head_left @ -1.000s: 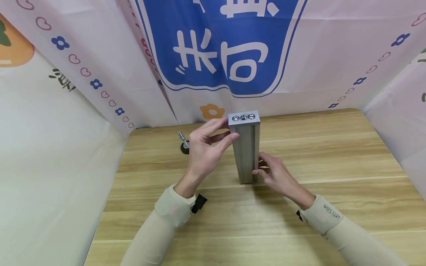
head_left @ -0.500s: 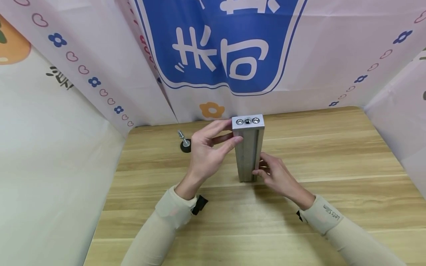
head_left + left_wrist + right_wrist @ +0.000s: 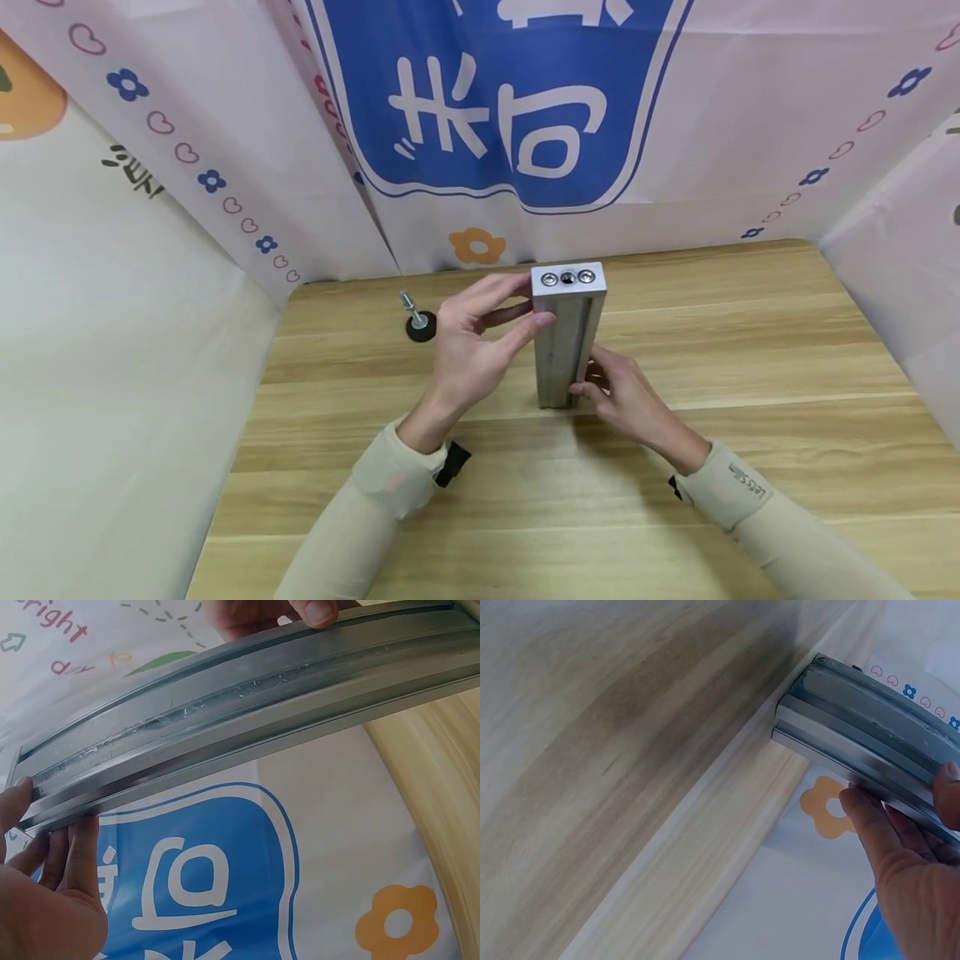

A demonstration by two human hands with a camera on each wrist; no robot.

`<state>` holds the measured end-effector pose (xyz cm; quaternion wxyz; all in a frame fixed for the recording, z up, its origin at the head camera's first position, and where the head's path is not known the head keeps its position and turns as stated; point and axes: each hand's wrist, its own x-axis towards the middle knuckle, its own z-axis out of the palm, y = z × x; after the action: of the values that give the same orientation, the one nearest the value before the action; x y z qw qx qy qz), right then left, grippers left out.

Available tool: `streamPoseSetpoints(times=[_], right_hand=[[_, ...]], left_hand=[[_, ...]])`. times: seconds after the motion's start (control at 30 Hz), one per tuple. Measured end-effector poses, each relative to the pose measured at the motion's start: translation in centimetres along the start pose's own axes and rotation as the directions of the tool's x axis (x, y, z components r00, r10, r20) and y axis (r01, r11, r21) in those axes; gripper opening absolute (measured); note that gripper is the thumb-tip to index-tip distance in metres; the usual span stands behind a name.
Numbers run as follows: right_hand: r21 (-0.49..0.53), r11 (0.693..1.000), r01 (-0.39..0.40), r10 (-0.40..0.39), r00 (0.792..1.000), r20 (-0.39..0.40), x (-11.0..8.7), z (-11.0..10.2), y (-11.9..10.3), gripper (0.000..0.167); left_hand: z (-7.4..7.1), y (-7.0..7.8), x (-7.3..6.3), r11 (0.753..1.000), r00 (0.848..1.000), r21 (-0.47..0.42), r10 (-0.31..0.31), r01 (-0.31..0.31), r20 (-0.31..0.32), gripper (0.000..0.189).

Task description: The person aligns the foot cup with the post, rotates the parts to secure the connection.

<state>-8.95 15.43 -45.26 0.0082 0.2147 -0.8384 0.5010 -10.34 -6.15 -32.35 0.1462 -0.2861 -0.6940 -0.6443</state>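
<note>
A silver aluminium extrusion profile [image 3: 558, 350] stands on end on the table, its top leaning slightly to the right. Its upper end carries a flat end plate [image 3: 568, 280] with two screws and a hole between them. My left hand [image 3: 476, 346] pinches the top of the profile from the left, thumb in front and fingers behind. Lower down, my right hand [image 3: 618, 396] holds the right edge near the base. In the left wrist view the long face of the profile [image 3: 247, 697] shows grooves and scuff marks. The right wrist view shows the profile's lower end [image 3: 840, 705] at the wooden surface.
A levelling foot [image 3: 420, 323] with a black round base and a threaded stud lies just left of my left hand. The wooden table [image 3: 750, 367] ends at a printed cloth backdrop [image 3: 675, 150] behind the profile. White cloth [image 3: 97, 375] hangs at the left.
The top of the profile has tilted to the right and a little towards me, my left hand moving with it. My right hand has stayed almost in place at the base.
</note>
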Motion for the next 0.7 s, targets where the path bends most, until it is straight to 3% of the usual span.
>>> streamPoseSetpoints(times=[0.43,0.7], right_hand=[[0.006,1.0,0.01,-0.01,1.0,-0.005,-0.05,-0.01,0.17,0.039],[0.013,0.999,-0.037,0.037,0.999,0.031,-0.06,-0.23,-0.14,0.047]], left_hand=[[0.19,-0.15,-0.05,1.0,1.0,0.025,-0.001,0.001,0.006,0.041],[0.06,-0.12,-0.14,0.999,1.0,0.038,-0.015,0.014,0.024,0.042]])
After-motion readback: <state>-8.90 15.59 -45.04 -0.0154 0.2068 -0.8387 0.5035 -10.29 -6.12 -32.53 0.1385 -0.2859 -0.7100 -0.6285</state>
